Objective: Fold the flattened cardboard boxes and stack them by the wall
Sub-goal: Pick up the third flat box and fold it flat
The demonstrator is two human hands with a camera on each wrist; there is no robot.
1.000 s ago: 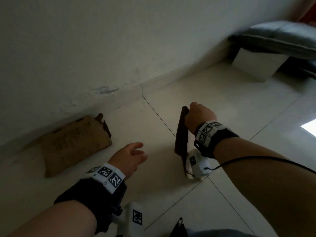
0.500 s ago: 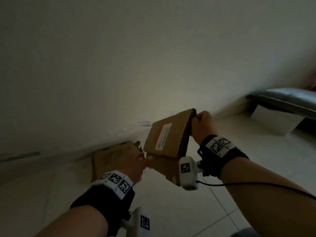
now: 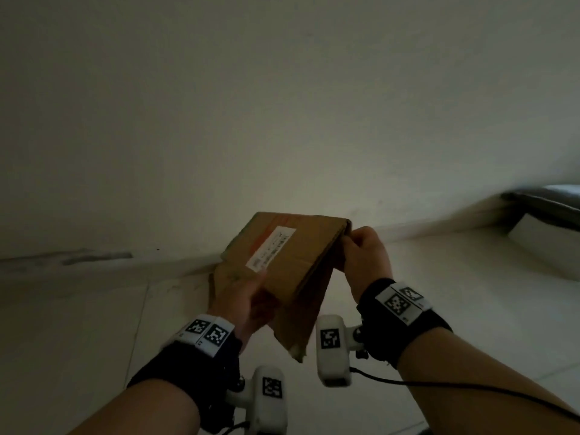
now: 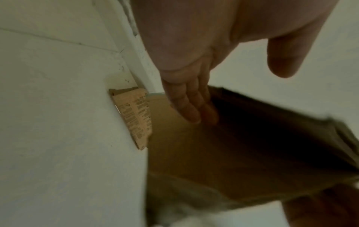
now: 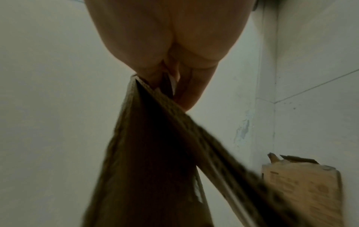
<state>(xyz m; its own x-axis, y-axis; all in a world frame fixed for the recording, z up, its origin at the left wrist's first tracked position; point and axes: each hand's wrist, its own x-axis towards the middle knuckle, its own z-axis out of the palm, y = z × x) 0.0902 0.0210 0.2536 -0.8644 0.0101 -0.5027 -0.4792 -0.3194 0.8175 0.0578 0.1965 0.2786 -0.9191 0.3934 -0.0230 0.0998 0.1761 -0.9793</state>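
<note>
I hold a folded brown cardboard box (image 3: 292,262) with a white label up in front of the wall. My right hand (image 3: 361,252) pinches its upper right corner, the folded edge (image 5: 147,116) hanging below the fingers in the right wrist view. My left hand (image 3: 248,296) lies against the box's lower left face with straight fingers (image 4: 191,107) on the cardboard (image 4: 223,153), the thumb held apart. A second flattened box (image 4: 134,116) with printed text leans at the foot of the wall (image 5: 303,192); in the head view the held box hides it.
A pale wall (image 3: 282,105) meets a light tiled floor (image 3: 78,340) at a skirting line. A grey cushion or mattress edge (image 3: 546,202) lies at the far right above a white block (image 3: 549,243).
My right hand lifted the box from the floor to chest height and turned its labelled face toward me. My left hand rose and came to rest on the box's left side.
</note>
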